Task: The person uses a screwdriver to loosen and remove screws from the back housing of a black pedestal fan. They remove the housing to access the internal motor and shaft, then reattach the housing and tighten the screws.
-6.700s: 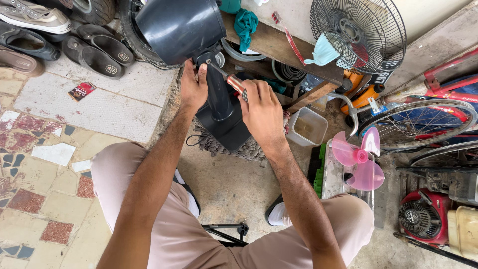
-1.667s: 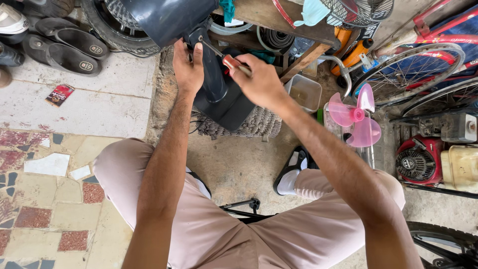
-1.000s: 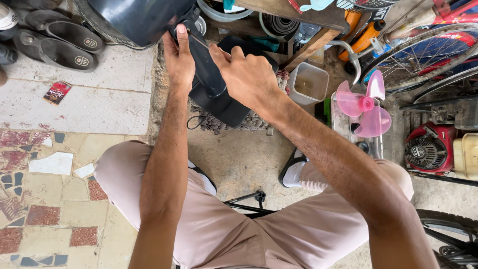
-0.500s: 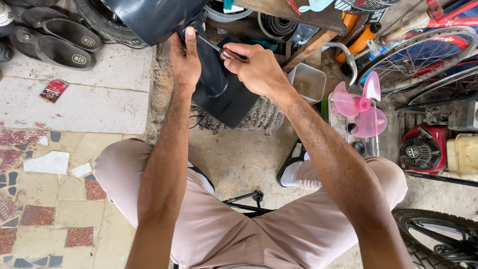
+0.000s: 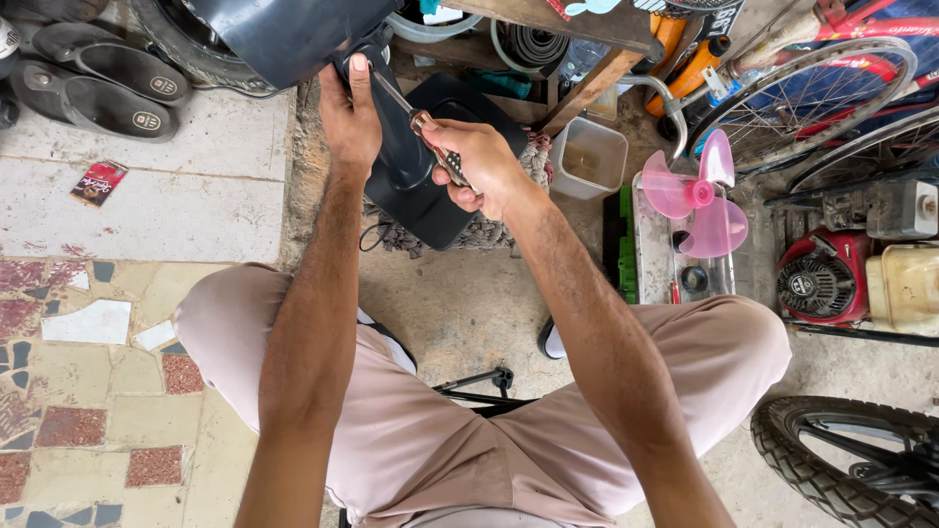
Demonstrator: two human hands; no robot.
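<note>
Sitting low on the floor (image 5: 469, 303), knees wide apart. Left hand (image 5: 350, 117) pressed flat against the black plastic part (image 5: 416, 181), fingers wrapped over its top edge, holding it steady. Right hand (image 5: 479, 166) clenched around the screwdriver (image 5: 430, 137), thin metal tip pointing up toward the left thumb. Black plastic part standing on a rough mat (image 5: 489, 230) on the floor, just under a big dark cover (image 5: 284, 34).

Could slip. Tip very near the left fingers, so a hard push and a skid off the screw might poke the hand. Cannot tell if the tip sits well in the screw; too small to see. Part only held by one hand, so a strong twist might tip it over. Loose screw might drop and roll into the mat or the clutter nearby: the small grey tub (image 5: 589, 156), the pink fan blade (image 5: 696, 191).
</note>
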